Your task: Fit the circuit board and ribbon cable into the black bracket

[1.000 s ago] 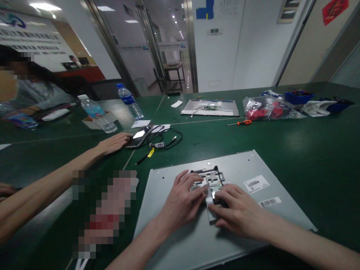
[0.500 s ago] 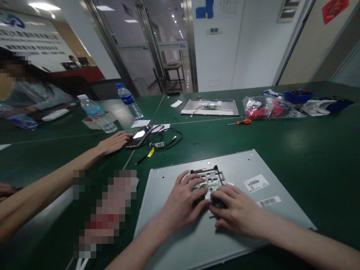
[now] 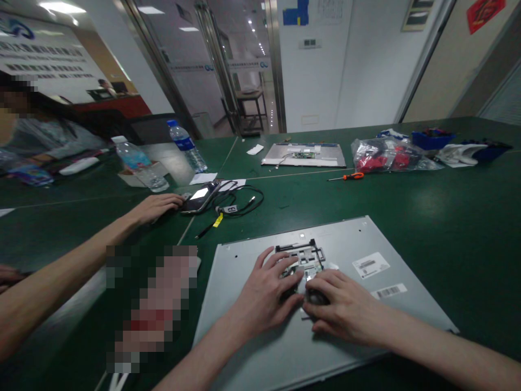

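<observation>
A flat grey metal display panel [image 3: 252, 266] lies back side up on the green table before me. Near its middle is a small circuit board [image 3: 314, 269] within a cut-out metal bracket [image 3: 305, 255]. My left hand [image 3: 266, 290] rests over the board's left side, fingers bent and thumb drawn in towards the index finger. From the right, my right hand [image 3: 345, 304] reaches to the board, its thumb and fingers curled close around a dark spot. What either set of fingertips grips is too small and covered to tell. White labels [image 3: 371, 265] are stuck to the panel's right.
At left, another person's hand [image 3: 158, 206] is beside a phone [image 3: 200, 196] and a coiled black cable [image 3: 240, 209]. Water bottles [image 3: 188, 146] stand behind. Farther back lie a second panel [image 3: 277, 155], an orange screwdriver [image 3: 353, 176] and a plastic bag [image 3: 391, 155]. A blurred-out object [image 3: 163, 298] lies left.
The other person's hand has drawn back a little to the left from the phone. My two hands stay on the board, with only slight finger shifts.
</observation>
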A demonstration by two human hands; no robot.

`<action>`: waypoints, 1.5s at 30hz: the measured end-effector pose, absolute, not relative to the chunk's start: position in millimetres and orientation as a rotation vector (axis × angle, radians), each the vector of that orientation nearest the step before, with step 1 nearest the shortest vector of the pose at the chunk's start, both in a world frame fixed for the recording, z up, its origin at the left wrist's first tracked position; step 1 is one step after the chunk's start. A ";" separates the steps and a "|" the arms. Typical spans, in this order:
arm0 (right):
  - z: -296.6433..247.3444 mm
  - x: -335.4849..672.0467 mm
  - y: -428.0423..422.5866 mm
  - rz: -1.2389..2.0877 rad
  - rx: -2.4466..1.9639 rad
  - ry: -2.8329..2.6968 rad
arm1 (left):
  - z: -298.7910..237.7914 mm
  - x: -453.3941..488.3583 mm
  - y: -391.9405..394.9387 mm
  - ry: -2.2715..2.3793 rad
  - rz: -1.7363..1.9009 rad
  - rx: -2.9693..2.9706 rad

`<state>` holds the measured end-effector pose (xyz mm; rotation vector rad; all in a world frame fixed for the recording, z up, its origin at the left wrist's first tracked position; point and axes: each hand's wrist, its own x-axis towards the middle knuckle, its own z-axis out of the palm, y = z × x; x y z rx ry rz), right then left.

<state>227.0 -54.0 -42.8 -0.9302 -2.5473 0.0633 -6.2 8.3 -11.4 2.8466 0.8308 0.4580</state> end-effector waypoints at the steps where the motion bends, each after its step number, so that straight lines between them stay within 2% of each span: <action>1: -42.1 227.4 -54.1 0.062 -0.913 -2.554 | -11.6 -6.3 8.4 0.830 0.451 2.851; 8: -37.7 227.8 -56.8 0.041 -0.721 -2.548 | -12.5 -7.0 9.7 0.822 0.422 2.864; 25: -33.8 228.7 -56.8 -0.034 -0.707 -2.517 | -9.7 -6.6 9.3 0.806 0.415 2.855; 35: -31.1 228.2 -56.8 -0.042 -0.680 -2.458 | -13.4 -7.3 9.8 0.758 0.678 2.864; 45: -29.5 229.6 -57.9 -0.021 -0.673 -2.436 | -11.4 -6.0 8.2 0.755 0.767 2.824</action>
